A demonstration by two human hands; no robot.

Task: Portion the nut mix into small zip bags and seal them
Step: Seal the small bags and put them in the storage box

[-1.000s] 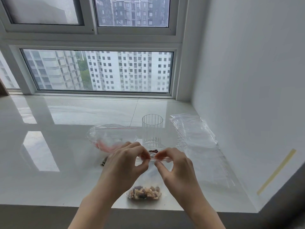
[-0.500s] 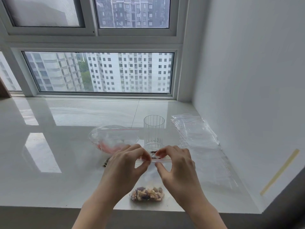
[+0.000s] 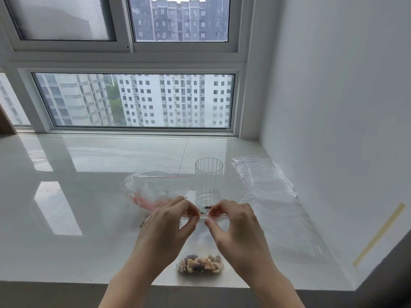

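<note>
Nearest the camera, a small zip bag (image 3: 201, 247) is hanging upright over the front edge of the white surface (image 3: 66, 218), its nut mix (image 3: 200, 264) settling at the bottom. The left hand (image 3: 165, 232) is pinching the red zip strip (image 3: 203, 216) between thumb and curled forefinger; the right hand (image 3: 239, 227) is pinching the same strip just beside it, fingers likewise curled. Judged from this, the sealing of this portion is being carried out, and whether the strip is closed along its full length cannot be told. Just beyond the hands, a ribbed glass (image 3: 209, 177) is standing upright and appearing nearly empty. To its left a larger clear bag (image 3: 153, 187) is lying slumped. To the right, a stack of unused zip bags (image 3: 266, 183) is lying near the wall, suggesting further portions are remaining
</note>
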